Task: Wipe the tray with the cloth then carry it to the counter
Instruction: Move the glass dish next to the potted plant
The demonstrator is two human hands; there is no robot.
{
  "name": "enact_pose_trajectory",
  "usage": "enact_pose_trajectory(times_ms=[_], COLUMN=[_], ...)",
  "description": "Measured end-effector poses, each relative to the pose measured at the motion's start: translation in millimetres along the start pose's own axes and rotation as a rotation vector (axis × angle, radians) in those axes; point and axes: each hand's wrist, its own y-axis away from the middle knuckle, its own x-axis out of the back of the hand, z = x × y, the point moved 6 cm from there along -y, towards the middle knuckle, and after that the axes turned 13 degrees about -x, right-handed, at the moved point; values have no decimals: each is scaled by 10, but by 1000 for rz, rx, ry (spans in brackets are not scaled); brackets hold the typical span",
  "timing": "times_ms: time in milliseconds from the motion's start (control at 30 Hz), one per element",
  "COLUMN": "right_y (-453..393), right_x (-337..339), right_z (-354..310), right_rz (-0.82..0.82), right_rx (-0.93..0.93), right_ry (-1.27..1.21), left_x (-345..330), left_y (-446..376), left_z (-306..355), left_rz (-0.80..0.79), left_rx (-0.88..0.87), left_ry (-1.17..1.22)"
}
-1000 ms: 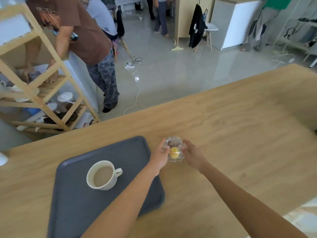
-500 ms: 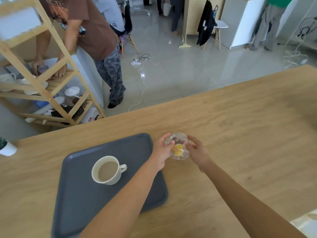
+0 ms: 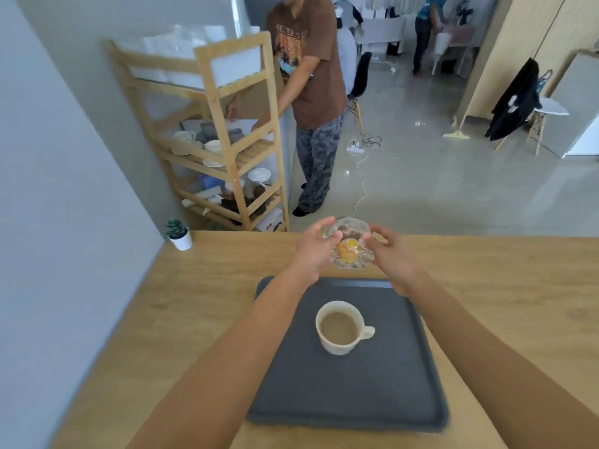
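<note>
Still, cup [image 3: 340,328] on tray [image 3: 405,384]

Both hands up over far edge of wooden bench [image 3: 486,286] — left hand [image 3: 312,251] & right hand [image 3: 393,257] each w/ a grip on a side of a clear glass dish [image 3: 351,243] w/ a yellow cupcake [image 3: 348,249] inside. Grey tray [image 3: 405,384] below, near edge — white cup [image 3: 340,328] of milky coffee on it. Small potted plant [image 3: 178,233] at bench corner.

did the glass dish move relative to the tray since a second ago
Yes. The glass dish, held in both hands, was beside the tray's right edge near its far corner; now it is past the tray's far edge.
</note>
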Motion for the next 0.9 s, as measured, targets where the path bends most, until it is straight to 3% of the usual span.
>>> enact_pose_trajectory(times_ms=[233, 433, 633, 900], right_y=[-86, -168, -387, -539], right_x=[-2240, -3536, -4169, -4401], right_z=[-185, -156, -190, -253], right_rz=[-286, -358, -350, -294], right_rx=[-5, -35, -19, 70], right_ry=[92, 239, 350, 413], left_x=[2078, 3245, 3848, 4056], left_y=[88, 117, -127, -381], left_z=[-424, -873, -1223, -1438], left_rz=[220, 363, 448, 482], left_rx=[95, 200, 194, 151], left_ry=[97, 151, 27, -34])
